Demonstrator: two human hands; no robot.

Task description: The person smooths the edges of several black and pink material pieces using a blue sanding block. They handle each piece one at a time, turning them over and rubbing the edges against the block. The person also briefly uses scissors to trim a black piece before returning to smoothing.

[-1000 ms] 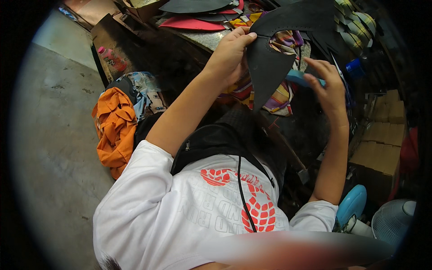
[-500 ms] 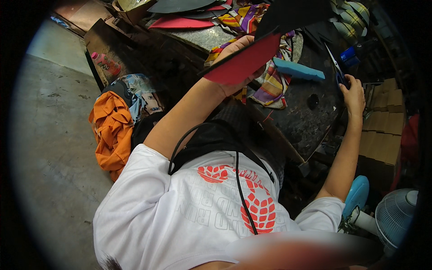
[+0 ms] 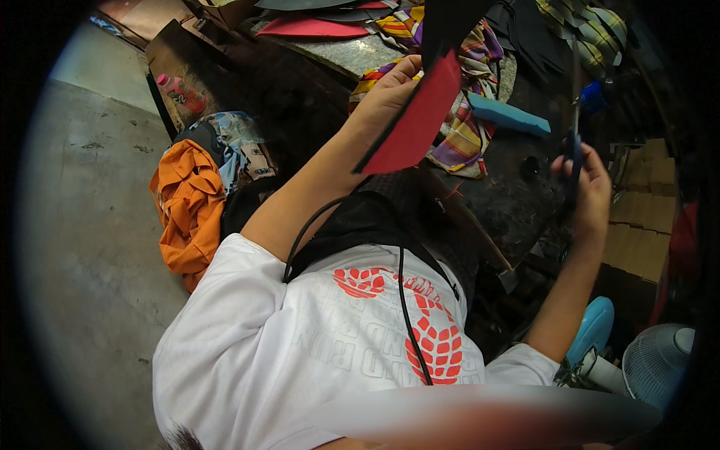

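Observation:
My left hand (image 3: 391,94) is closed on a flat sheet piece (image 3: 418,124), red on one face and black on the other, held up over the table. Part of the thumb and fingers is hidden behind it. On the right, my right hand (image 3: 589,184) grips a pair of scissors (image 3: 576,112) by the dark blue handles, the blades pointing away from me. The blades look nearly edge-on and slightly blurred. Between the hands, a light blue foam block (image 3: 510,116) and a bright patterned cloth (image 3: 456,142) lie on the dark worktable (image 3: 502,210).
More red and black sheet pieces (image 3: 319,27) lie on a stone slab at the back. Stacked cardboard pieces (image 3: 637,214) and a fan (image 3: 660,360) stand at the right. Orange cloth (image 3: 187,206) hangs at the left, near a pink-capped bottle (image 3: 182,93).
The scissors have been lifted and turned more upright in my right hand. My left hand has tilted the red-and-black piece from nearly level to a steep slant.

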